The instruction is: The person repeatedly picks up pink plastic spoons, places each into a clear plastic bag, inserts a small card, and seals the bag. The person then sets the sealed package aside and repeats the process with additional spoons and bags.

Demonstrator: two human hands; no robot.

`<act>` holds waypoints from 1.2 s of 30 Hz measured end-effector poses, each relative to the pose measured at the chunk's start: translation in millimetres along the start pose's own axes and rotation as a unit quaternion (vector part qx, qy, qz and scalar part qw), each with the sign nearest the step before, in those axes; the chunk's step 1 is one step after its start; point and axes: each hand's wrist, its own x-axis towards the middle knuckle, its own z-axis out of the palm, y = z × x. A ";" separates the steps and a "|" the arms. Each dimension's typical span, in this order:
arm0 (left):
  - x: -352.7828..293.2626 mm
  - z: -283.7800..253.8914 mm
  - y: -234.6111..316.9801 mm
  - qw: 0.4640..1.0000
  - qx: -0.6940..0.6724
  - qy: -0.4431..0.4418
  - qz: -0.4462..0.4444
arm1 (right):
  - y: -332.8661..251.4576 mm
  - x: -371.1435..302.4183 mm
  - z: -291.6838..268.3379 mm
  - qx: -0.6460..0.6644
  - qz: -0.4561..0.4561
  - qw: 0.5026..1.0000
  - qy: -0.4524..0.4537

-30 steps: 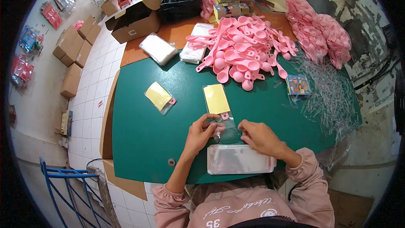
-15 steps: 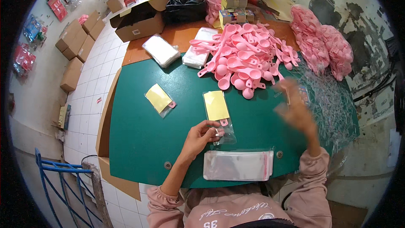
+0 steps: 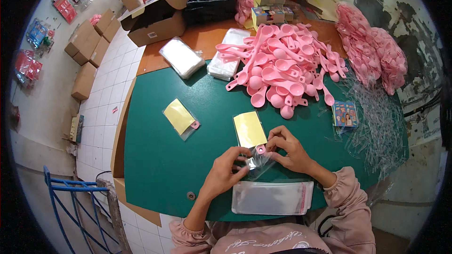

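Note:
A clear plastic bag (image 3: pixel 262 166) lies in front of me, with a yellow card (image 3: pixel 250 129) inside its far part. The pink handle end of a spoon (image 3: pixel 261 149) shows just below the card; the rest of the spoon is hidden. My left hand (image 3: pixel 225 173) pinches the bag's near left side, fingers closed. On the other side, my right hand (image 3: pixel 288 151) has its fingers closed on the bag's edge beside the spoon handle. A second filled bag with a yellow card (image 3: pixel 178 117) and a pink handle end rests to the left.
Flat clear bags (image 3: pixel 273 198) are stacked at the green table's (image 3: pixel 150 160) near edge. A heap of pink measuring spoons (image 3: pixel 282 66) covers the far middle. Small printed cards (image 3: pixel 345 114) and clear plastic strips (image 3: pixel 376 127) lie at right. White packs (image 3: pixel 181 58) stand far left.
My right hand has come in from the right, beside the cards, and now grips the bag. My left hand stays on the bag. The whole view has shifted slightly.

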 end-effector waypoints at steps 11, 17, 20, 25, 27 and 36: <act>6.2 9.0 -11.0 0.995 0.016 0.079 -0.052 | 4.3 1.0 9.3 0.228 0.218 0.949 0.008; 4.7 12.4 -15.0 0.988 -0.005 0.092 -0.122 | -3.9 4.1 15.5 0.230 0.251 0.938 0.067; 8.8 17.9 -7.5 0.969 -0.093 0.165 -0.156 | -3.4 4.3 15.2 0.223 0.244 0.941 0.073; 8.5 18.8 -9.6 0.973 -0.097 0.160 -0.135 | -2.5 4.6 16.0 0.224 0.231 0.944 0.069; 9.2 17.8 -9.5 0.976 -0.090 0.157 -0.123 | -4.4 5.0 14.7 0.222 0.230 0.945 0.072; -1.0 -39.5 -33.7 0.950 0.004 0.309 -0.052 | 4.2 94.0 -40.5 -0.466 -0.106 0.871 0.113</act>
